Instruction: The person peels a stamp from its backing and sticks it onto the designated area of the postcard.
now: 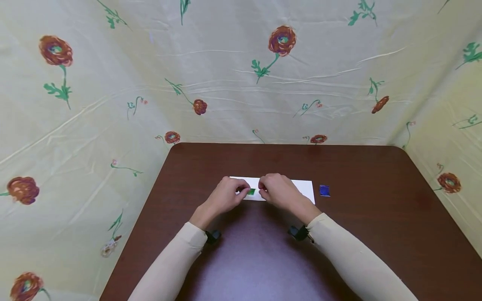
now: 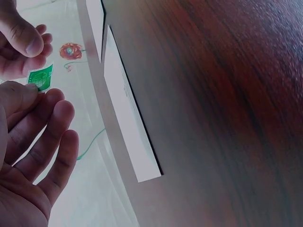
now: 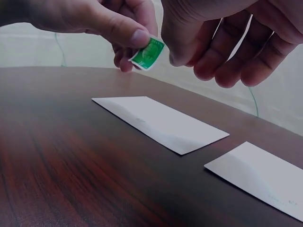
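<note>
Pinching a small green stamp-like piece [image 3: 150, 53] between thumb and fingers: left grip [image 1: 229, 191], hold near the 9 o'clock side in head view. Piece is up off the desk [image 1: 369, 209]; head view shows it against the white cards, wrist views confirm air underneath. Right grip [image 1: 278, 190] is just beside it at 3 o'clock, fingers curled; can't tell if anything thin is between its fingertips.

Handling, my guess: near weightless, paper-thin, bends easily, slight curve already visible. Likely creases or tears if squeezed mid-face or tugged hard. May cling to skin if the back is sticky; can't tell from here. Best hold: light fingertip pinch at an edge or corner, printed face left free. The 3 o'clock edge looks reachable for a second pinch.

Two cards, left white card [image 3: 161, 123] and right white card [image 3: 265, 177], lie flat on the desk; probably stiffer, take by edges. Blue piece [image 1: 324, 191] lies at 3 o'clock, past the cards, untouched.
</note>
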A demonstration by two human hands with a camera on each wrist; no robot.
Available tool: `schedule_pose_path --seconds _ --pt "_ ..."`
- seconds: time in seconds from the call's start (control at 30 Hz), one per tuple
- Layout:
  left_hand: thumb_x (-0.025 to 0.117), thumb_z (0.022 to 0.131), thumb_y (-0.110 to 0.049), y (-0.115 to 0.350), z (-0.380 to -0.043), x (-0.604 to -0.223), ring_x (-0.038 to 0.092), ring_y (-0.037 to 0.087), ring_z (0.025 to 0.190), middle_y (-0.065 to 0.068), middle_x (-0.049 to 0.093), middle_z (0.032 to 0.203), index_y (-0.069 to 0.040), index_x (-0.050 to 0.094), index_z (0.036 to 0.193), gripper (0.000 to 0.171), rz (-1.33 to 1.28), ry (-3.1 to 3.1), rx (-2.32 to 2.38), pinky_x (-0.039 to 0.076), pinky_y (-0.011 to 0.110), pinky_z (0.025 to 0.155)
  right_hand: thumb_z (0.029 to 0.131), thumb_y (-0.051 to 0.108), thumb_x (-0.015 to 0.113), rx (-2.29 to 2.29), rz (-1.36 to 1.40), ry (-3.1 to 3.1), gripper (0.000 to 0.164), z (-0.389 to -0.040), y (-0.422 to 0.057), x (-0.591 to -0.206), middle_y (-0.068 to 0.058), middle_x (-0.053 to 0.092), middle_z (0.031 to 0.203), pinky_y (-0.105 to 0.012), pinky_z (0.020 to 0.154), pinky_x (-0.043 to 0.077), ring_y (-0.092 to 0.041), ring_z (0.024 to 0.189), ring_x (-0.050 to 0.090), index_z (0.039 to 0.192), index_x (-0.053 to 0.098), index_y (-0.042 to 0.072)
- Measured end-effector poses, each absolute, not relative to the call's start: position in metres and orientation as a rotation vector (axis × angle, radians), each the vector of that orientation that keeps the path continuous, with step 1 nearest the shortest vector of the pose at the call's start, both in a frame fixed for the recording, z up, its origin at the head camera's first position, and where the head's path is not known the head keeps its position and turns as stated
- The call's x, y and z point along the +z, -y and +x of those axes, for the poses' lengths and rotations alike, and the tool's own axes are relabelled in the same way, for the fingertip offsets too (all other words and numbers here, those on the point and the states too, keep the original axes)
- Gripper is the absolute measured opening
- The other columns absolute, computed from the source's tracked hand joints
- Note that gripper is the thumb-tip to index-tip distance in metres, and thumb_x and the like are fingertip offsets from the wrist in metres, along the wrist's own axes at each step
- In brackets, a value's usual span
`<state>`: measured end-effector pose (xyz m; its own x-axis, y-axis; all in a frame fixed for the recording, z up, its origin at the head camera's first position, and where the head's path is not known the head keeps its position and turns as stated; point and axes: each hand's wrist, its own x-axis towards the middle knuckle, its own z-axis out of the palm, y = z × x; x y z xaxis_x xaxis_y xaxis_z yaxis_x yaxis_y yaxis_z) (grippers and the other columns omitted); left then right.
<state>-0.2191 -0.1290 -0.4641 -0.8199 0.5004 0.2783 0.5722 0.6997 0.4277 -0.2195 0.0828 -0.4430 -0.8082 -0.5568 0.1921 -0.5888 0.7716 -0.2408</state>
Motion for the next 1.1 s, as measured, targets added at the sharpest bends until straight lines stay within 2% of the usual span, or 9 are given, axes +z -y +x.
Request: schedule_pose_path --seconds 0.23,0.57,0.83,1.1 --pt "0.071 0.093 -0.017 0.129 -0.218 -0.467 0.059 0.002 0.068 -0.007 0.074 0.083 -0.016 0.078 0.094 0.007 -0.906 2.774 -0.849 0.05 0.02 0.065 0.09 0.021 0.071 0.509 0.959 2.845 0.004 -0.218 -0.082 -0.448 0.008 0.064 0.077 -0.028 0.063 0.047 -0.01 0.068 0.054 0.086 0.071 0.019" --pt "0.071 0.094 -0.019 0.129 -0.217 -0.468 0.061 0.0 0.071 -0.011 0.073 0.083 -0.017 0.076 0.095 0.006 -0.861 2.804 -0.848 0.051 0.021 0.067 0.09 0.019 0.07 0.58 1.023 2.795 0.008 -0.217 -0.08 -0.448 0.012 0.058 0.07 -0.025 0.06 0.044 -0.007 0.064 0.051 0.083 0.07 0.021" --pt "0.077 0.088 -0.025 0.129 -0.217 -0.465 0.056 0.001 0.062 -0.015 0.065 0.069 -0.021 0.071 0.081 0.01 -0.705 2.788 -0.85 0.047 0.023 0.06 0.09 0.019 0.068 0.604 1.032 2.798 0.009 -0.216 -0.075 -0.447 0.013 0.057 0.07 -0.024 0.06 0.044 -0.007 0.064 0.051 0.082 0.069 0.022" --pt "0.072 0.09 -0.019 0.129 -0.216 -0.465 0.059 0.003 0.064 -0.016 0.068 0.071 -0.02 0.077 0.085 0.008 -0.83 2.81 -0.955 0.049 0.022 0.062 0.089 0.019 0.07 0.583 1.047 2.763 0.009 -0.217 -0.072 -0.449 0.013 0.059 0.072 -0.024 0.061 0.044 -0.006 0.065 0.051 0.081 0.068 0.022"
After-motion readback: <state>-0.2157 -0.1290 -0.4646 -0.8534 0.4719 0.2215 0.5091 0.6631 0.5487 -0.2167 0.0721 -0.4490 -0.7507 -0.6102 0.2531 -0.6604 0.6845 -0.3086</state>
